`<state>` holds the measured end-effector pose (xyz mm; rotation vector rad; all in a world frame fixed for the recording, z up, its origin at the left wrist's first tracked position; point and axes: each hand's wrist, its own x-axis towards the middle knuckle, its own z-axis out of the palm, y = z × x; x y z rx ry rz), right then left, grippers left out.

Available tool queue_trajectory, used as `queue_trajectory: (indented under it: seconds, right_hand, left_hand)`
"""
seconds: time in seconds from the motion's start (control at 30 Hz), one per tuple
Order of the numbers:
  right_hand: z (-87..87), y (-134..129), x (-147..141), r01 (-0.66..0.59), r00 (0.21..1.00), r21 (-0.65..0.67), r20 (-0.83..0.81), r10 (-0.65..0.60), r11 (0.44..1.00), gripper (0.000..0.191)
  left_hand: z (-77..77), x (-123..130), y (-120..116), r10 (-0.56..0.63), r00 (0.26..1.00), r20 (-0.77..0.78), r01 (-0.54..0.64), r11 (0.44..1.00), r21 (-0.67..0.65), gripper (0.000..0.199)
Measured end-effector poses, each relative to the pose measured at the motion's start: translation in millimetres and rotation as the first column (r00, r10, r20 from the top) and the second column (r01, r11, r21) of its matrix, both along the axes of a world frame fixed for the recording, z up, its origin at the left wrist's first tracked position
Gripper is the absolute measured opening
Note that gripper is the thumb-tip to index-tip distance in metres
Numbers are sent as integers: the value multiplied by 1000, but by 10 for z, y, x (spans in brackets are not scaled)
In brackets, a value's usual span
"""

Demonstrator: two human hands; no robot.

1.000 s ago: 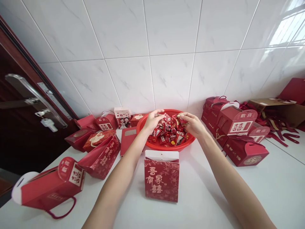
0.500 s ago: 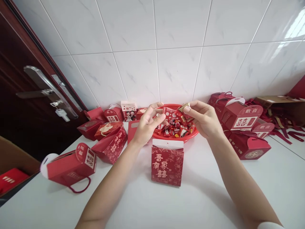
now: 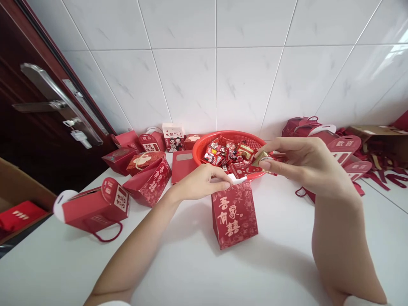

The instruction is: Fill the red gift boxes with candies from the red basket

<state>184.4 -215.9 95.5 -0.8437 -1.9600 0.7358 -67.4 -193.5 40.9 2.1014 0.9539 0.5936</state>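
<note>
A red gift box [image 3: 236, 216] with pale characters stands tilted near the middle of the white table. My left hand [image 3: 204, 182] pinches its top edge at the left, beside a white flap. To the right and above the box, my right hand [image 3: 299, 165] holds a small gold-wrapped candy [image 3: 262, 158] between thumb and fingers. Behind both hands sits a red plastic basket [image 3: 199, 146] of wrapped candies [image 3: 228, 153]; my right fingertips are in front of its right side.
Several red boxes [image 3: 148, 182] stand at the left, one with a cord handle [image 3: 108, 236]. More boxes [image 3: 342, 146] are stacked at the right, near a cardboard box [image 3: 369, 131] and red ribbons [image 3: 379, 176]. A tiled wall [image 3: 245, 89] rises behind; a dark door is at the left.
My left hand has come down from the basket onto the box's top, and the box has turned and tilted. My right hand has shifted right and slightly down, still holding the gold candy.
</note>
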Motion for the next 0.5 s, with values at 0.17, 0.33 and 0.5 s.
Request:
queue_trajectory:
  seconds: [0.17,0.33,0.5]
  right_hand:
    - [15,-53,89,2,997,18,78,-3,1000,24]
    - [49,-76,142,-31,995,25,95,29,999,22]
    - [-6,42,108,-162,964,57,224,145,985,18]
  left_hand:
    - [-40,34,0,7,997,82,3,994,-112,22]
    - [43,44,-99,50,991,128,-47,999,-21,29]
    - [-51,100,6,94,983,155,-82,993,-81,38]
